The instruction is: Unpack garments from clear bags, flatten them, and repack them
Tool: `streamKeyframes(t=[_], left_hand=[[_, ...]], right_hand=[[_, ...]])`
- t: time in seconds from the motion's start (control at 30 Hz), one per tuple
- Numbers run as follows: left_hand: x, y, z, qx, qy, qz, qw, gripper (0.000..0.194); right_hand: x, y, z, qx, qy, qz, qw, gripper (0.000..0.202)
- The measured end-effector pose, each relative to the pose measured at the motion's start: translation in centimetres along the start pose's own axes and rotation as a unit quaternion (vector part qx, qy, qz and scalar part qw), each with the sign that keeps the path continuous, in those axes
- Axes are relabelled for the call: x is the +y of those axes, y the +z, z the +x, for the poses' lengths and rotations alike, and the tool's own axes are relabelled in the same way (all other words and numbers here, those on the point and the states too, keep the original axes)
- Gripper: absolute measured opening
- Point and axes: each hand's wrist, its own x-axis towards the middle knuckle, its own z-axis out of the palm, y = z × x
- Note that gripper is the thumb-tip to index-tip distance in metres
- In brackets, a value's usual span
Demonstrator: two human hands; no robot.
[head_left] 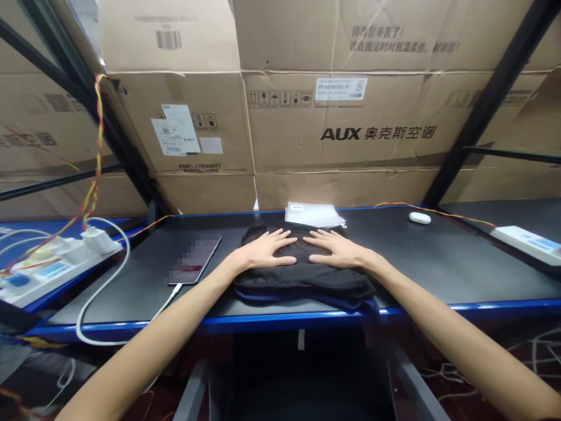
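Observation:
A folded bundle of black cloth [302, 280], perhaps a garment, lies at the front edge of the dark table, with a blue layer showing along its underside. My left hand [267, 249] rests flat on the bundle's left half, fingers spread. On the right half lies my right hand [335, 248], palm down and fingers apart. Neither hand grips anything, and the fingertips of both point inward. Just behind the cloth sits a stack of clear plastic packets [313, 214] with a small white label.
A phone [195, 260] on a white charging cable [127, 257] lies left of the bundle. Power strips stand at far left [61, 263] and far right [528, 242]. A white earbud case [419, 218] is at back right. Cardboard [289, 146] walls the back between black metal posts [482, 99].

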Motion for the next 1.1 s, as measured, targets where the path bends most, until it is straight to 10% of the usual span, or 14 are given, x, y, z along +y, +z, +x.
streamKeyframes(t=[1.1], left_hand=[[-0.32,0.22,0.06,-0.007,-0.006,-0.007,1.0,0.079]], right_hand=[[0.28,-0.01,0.01,-0.006,-0.007,0.007,1.0,0.08]])
